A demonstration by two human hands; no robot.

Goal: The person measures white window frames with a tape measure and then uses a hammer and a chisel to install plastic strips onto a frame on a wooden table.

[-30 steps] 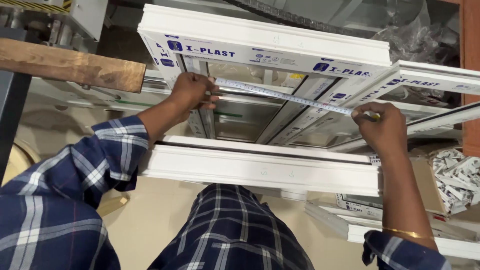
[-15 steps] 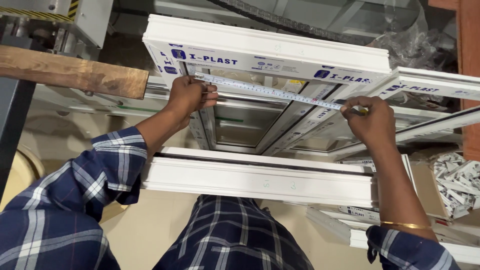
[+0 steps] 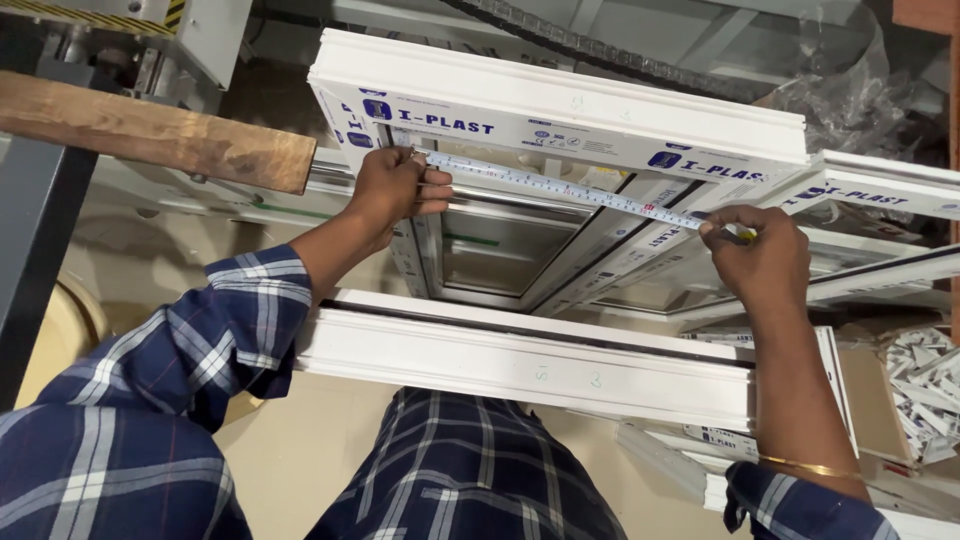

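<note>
A white plastic window frame (image 3: 520,365) lies flat in front of me, its far rail (image 3: 560,95) carrying blue printed labels. A measuring tape (image 3: 560,187) is stretched across the frame's inner opening, just below the far rail. My left hand (image 3: 392,190) pinches the tape's end against the frame's left inner corner. My right hand (image 3: 760,258) grips the tape's other end with its yellow case at the right side of the frame. Both sleeves are blue plaid; a gold bangle (image 3: 812,467) sits on my right wrist.
A brown wooden plank (image 3: 150,135) juts in from the left above a grey machine post (image 3: 40,250). More white profile lengths (image 3: 880,185) lie under and to the right. A box of small white parts (image 3: 925,390) sits at right. Crumpled clear plastic (image 3: 850,90) lies at the back.
My right hand has slid left and up along the tape, shortening the stretched length. The left hand has stayed at the frame's left corner. The view has shifted slightly.
</note>
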